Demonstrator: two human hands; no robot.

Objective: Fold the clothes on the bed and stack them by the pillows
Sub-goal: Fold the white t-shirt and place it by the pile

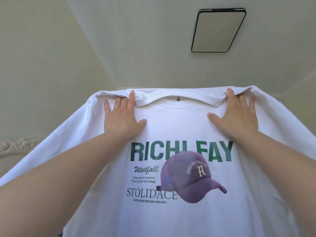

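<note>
My left hand [122, 115] and right hand [236, 114] lie flat with fingers straight, spread apart on either side of the collar of a white cotton T-shirt [171, 216]. Fingertips reach its top edge. Shirt is raised before me, its green lettering and purple cap print [191, 178] facing me below my hands. Behind it: cream ceiling, a square black-rimmed ceiling lamp [218, 30], carved moulding [15, 147] at left.
</note>
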